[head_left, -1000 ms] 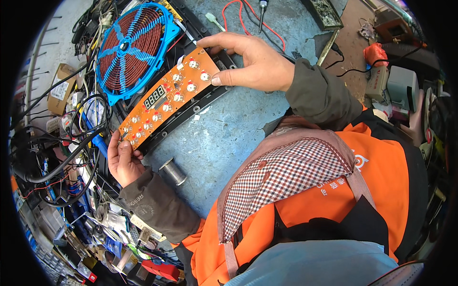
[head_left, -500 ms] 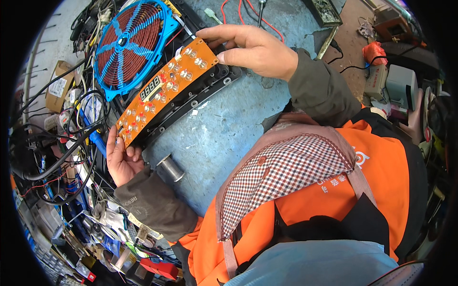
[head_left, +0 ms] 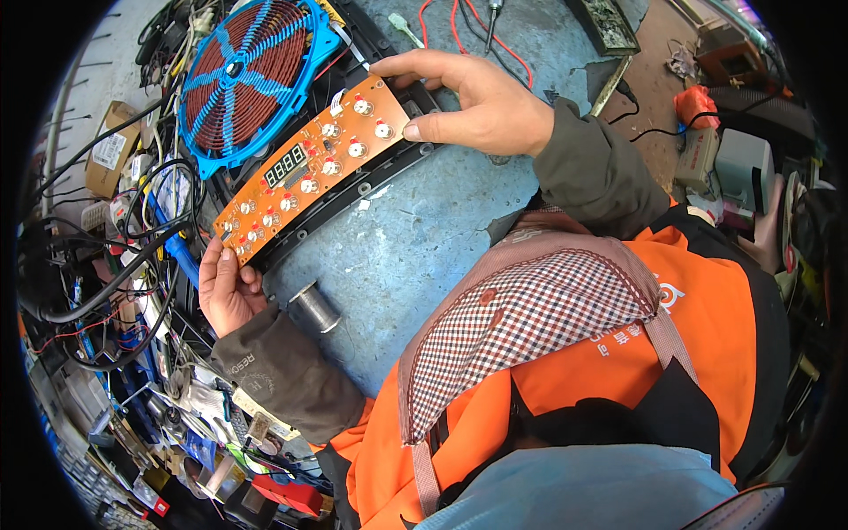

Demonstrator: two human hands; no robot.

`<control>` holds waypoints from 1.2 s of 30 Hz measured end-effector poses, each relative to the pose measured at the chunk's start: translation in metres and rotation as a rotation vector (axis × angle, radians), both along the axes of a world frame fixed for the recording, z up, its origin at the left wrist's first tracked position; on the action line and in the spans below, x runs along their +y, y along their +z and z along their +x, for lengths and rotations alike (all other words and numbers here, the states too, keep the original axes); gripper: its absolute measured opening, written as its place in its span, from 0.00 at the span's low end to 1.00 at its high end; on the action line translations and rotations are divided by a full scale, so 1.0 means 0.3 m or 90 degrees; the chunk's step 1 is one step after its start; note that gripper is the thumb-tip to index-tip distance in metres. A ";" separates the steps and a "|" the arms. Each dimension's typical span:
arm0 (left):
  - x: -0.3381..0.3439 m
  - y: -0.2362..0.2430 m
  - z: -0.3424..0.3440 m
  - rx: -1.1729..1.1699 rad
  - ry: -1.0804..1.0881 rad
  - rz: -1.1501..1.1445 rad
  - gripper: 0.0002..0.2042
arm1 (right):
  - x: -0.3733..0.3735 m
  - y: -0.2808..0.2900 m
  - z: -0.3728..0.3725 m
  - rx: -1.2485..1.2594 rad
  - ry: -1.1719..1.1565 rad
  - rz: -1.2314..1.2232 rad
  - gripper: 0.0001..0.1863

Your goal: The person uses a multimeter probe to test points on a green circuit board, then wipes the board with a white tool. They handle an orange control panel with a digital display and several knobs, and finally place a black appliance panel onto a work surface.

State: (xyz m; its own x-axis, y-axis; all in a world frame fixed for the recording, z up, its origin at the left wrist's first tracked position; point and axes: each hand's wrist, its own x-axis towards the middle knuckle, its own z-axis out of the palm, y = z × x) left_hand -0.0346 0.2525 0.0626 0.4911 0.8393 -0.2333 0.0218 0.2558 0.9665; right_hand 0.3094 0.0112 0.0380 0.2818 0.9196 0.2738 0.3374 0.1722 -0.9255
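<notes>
An orange curved circuit board (head_left: 329,183) with a dark digit display and several round silver buttons lies slanted over a black plastic housing (head_left: 360,188). My left hand (head_left: 228,290) pinches its lower left end between thumb and fingers. At the upper right end, my right hand (head_left: 481,104) holds the board, thumb on the near corner and index finger along the far one. A white connector (head_left: 337,102) shows at the board's far edge. Beyond it, in the same housing, sits a round induction coil (head_left: 265,97) with brown windings on a blue spoked frame.
A spool of solder wire (head_left: 315,307) lies on the worn blue tabletop (head_left: 397,256). Tangled cables and tools crowd the left side. Red and black leads (head_left: 459,26) and a metal tray (head_left: 605,25) are at the back right.
The board has tilted so its face shows more broadly, and its right end sits slightly farther right. Both hands keep their hold on its ends. The whole view has shifted a little.
</notes>
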 end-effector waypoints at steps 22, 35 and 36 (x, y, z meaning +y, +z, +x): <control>0.033 -0.021 -0.036 -0.008 -0.001 -0.031 0.19 | 0.001 0.026 -0.014 -0.052 0.008 -0.012 0.39; -0.009 0.003 -0.016 -0.071 -0.001 -0.060 0.14 | 0.010 0.049 -0.024 -0.039 0.003 -0.054 0.37; -0.012 0.011 -0.012 -0.057 -0.003 -0.066 0.15 | 0.011 0.051 -0.026 -0.033 0.001 -0.058 0.37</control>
State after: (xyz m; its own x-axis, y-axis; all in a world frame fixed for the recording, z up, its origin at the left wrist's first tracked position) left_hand -0.0383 0.2489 0.0658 0.5175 0.8107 -0.2739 -0.0620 0.3548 0.9329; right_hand 0.3017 0.0146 0.0534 0.2681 0.9418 0.2026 0.3843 0.0883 -0.9190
